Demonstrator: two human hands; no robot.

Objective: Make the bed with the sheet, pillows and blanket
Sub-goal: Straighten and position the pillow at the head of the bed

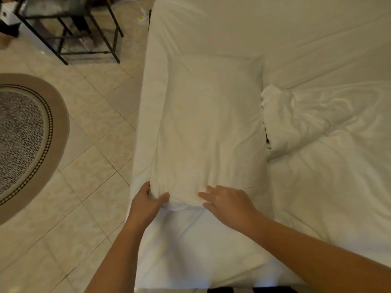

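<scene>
I'm on the pillow step: my left hand [148, 200] pinches the near corner of the pillow [211, 123], and my right hand [228, 205] lies flat beside it, fingers spread. Next, I judge, I square it on the sheet [317, 49] ahead.

- Plump white rectangular pillow [211, 123] lies lengthwise by the left edge of the white-sheeted bed [317, 39];
- left hand [146, 205] grips the pillow's near corner; right hand [227, 205] rests on its near end, fingers straight;
- crumpled white cloth bundle [292, 121] just beside the pillow's right side;
- oval grey-and-tan rug [23, 140] and black metal-framed stand [69, 28] on the beige tiled floor [95, 123].
</scene>
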